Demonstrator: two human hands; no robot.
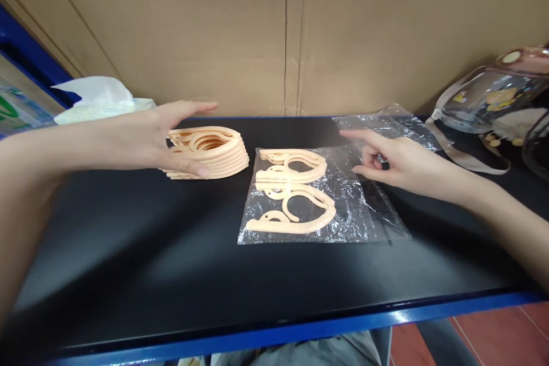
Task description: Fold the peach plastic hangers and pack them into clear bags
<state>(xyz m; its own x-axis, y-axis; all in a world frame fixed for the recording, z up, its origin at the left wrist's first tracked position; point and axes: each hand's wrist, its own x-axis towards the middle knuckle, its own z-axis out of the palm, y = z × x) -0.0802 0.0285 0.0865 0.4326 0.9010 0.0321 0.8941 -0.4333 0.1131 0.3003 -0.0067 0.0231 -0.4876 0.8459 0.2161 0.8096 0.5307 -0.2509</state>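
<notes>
My left hand [171,137] reaches over a stack of several peach plastic hangers [214,153] on the black table, thumb against the stack's front edge and fingers spread above it. A clear plastic bag [343,206] lies in the middle with a few peach hangers [291,191] on or in its left part. My right hand [397,161] rests on the bag's upper right side, index finger stretched out to the left, the other fingers curled, pressing the film.
A tissue pack [100,100] sits at the back left. A transparent bag with a strap [493,100] stands at the back right. A cardboard wall [283,28] closes the back. The table's blue front edge [300,329] runs near me.
</notes>
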